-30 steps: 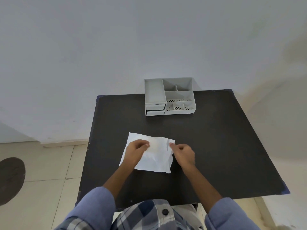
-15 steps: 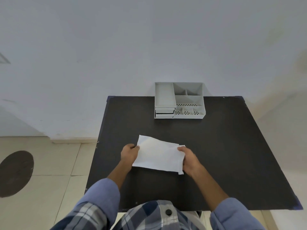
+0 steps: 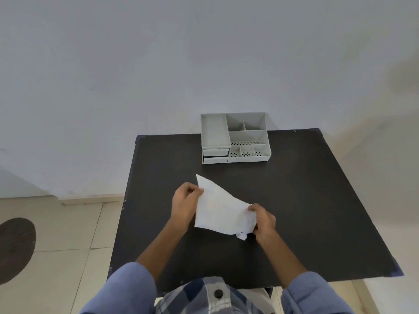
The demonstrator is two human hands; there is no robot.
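Observation:
A white cloth [image 3: 218,210], folded into a rough triangle, hangs lifted above the black table [image 3: 306,200]. One pointed corner sticks up toward the far side. My left hand [image 3: 184,201] pinches its upper left edge between thumb and fingers. At the cloth's right end, my right hand [image 3: 263,219] grips a bunched corner, and a small crumpled bit pokes out below that hand.
A grey plastic organizer [image 3: 235,138] with several compartments and small drawers stands at the table's far edge against the white wall. Tiled floor with a dark round mat [image 3: 13,248] lies to the left.
The cloth went from lying flat on the table to being folded and lifted. Both hands shifted from pressing its top to gripping its left and right ends.

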